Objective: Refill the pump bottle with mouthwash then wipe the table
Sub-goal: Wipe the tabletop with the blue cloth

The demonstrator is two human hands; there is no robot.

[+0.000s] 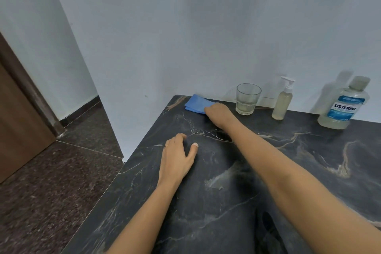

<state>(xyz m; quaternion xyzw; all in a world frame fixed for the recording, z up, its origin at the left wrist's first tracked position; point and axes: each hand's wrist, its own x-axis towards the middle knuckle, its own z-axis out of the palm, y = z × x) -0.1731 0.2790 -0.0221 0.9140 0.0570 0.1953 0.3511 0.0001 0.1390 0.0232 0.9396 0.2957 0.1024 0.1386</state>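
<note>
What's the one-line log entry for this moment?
step: table wipe | right hand: grips blue cloth | left hand: rests on table | pump bottle: upright

Soft, cool, even light fills the view, and the wall [185,27] reads pale blue-grey. The light seems to come from the right and above. The mouthwash bottle [343,105] throws a blurred grey shadow on the wall to its left. The right forearm [278,156] lays a soft dark shadow on the table [321,181] along its left side. A dull pale sheen sits near the table's middle. The blue cloth [195,105] at the far left corner keeps clean colour. The wide lens bends the wall's corner and tilts the door [18,119]. The bottle's large lettering is sharp, while its small print blurs.
</note>
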